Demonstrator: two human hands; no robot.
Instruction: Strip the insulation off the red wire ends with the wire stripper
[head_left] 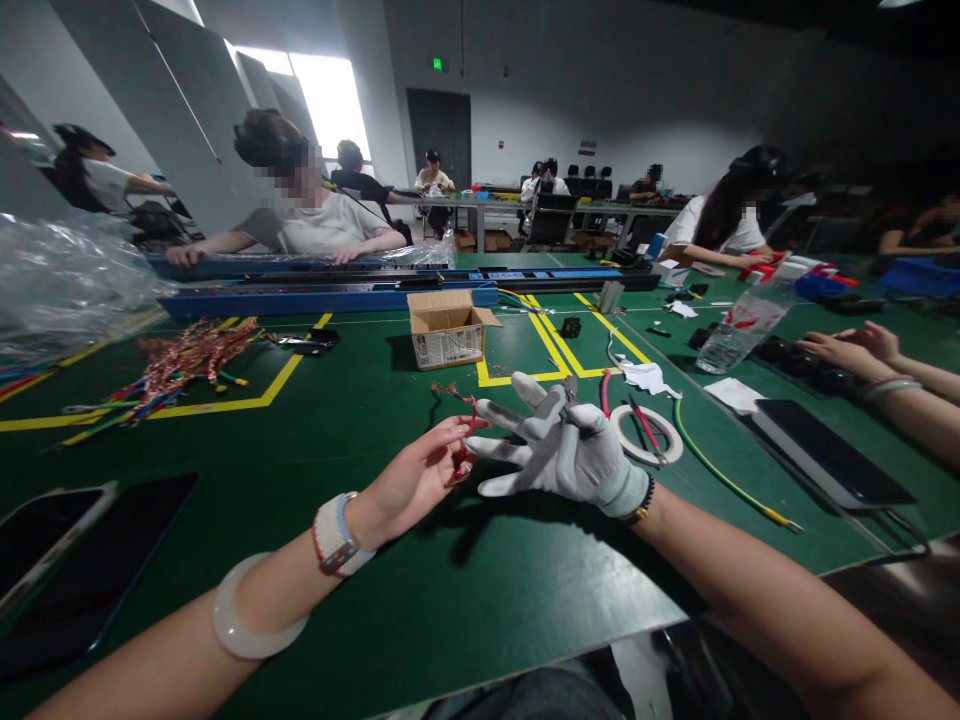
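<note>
My left hand, bare and with fingers pinched, holds a short red wire. Loose bare copper strands stick out beyond its upper end. Close beside it is my right hand, in a whitish glove, with several fingers stretched toward the wire. A small metal-tipped tool shows by the right thumb; its kind is mostly hidden by the glove. Whether the gloved fingertips touch the wire I cannot tell. Just right of the glove, a roll of white tape lies on the green table.
Copper-ended wires lie in a pile at left, near a black-handled tool. A cardboard box stands ahead. At right are a green-yellow wire, a tilted bottle, a black device and a co-worker's hands. Phones lie at left.
</note>
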